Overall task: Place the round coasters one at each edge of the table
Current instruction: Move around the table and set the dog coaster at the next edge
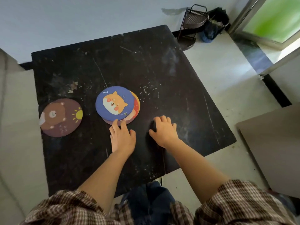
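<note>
A black square table (146,65) fills the middle of the view. A brown round coaster with a bear and a sun (60,117) lies flat at the table's left edge. Near the centre sits a small stack of round coasters: a blue one with an orange dog (115,102) on top, an orange one (137,103) peeking out on its right, and a dark one under them. My left hand (122,135) lies palm down with its fingertips touching the stack's near rim. My right hand (164,131) rests flat on the bare table, to the right of the stack, holding nothing.
A white wall runs along the table's far side. A dark wire rack (192,24) and a dark bundle (214,21) stand on the floor at the far right corner. A glass door (272,21) is at the upper right. A beige box (272,148) sits right of the table.
</note>
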A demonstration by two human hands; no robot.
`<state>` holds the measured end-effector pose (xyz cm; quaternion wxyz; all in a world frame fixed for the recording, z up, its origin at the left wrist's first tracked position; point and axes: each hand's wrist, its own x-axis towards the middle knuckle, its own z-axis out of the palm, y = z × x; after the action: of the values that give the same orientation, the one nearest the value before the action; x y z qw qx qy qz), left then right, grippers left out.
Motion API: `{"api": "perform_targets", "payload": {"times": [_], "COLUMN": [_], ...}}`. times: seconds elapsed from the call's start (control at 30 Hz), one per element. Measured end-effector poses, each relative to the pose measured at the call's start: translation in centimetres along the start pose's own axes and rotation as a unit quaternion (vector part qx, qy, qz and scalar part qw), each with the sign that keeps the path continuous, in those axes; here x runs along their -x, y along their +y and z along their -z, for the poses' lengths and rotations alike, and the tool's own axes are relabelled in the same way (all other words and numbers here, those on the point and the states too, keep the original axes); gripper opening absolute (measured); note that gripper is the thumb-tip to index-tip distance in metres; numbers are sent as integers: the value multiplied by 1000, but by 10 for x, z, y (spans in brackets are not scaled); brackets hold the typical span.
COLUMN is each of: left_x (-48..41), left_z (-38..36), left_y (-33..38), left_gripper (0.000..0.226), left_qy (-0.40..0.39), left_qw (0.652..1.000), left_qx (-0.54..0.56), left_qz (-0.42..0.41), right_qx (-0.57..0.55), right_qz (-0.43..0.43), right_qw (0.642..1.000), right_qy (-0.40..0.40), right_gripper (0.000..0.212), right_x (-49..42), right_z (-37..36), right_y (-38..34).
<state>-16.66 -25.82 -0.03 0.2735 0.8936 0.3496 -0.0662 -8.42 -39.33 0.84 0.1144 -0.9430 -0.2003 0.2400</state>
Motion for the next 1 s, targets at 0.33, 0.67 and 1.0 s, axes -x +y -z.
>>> {"api": "perform_targets", "payload": {"times": [0.33,0.67,1.0], "left_x": [-84,-113,-121], "left_z": [31,44,61], "left_y": [-35,-47,-47], "left_gripper": [52,58,49], "left_qy": [28,29,111], "left_qw": [999,999,970], "left_qx": [-25,25,199], "left_qz": [17,33,87], "right_qx": [-22,-25,-436], "right_qz": [25,2,-230], "right_qw": [998,998,865], "right_qy": [52,62,97], "right_gripper": [48,48,12], "right_x": [-47,-62,-75], "right_z": [-7,-17,-11], "right_y": [-55,-80,-105]}}
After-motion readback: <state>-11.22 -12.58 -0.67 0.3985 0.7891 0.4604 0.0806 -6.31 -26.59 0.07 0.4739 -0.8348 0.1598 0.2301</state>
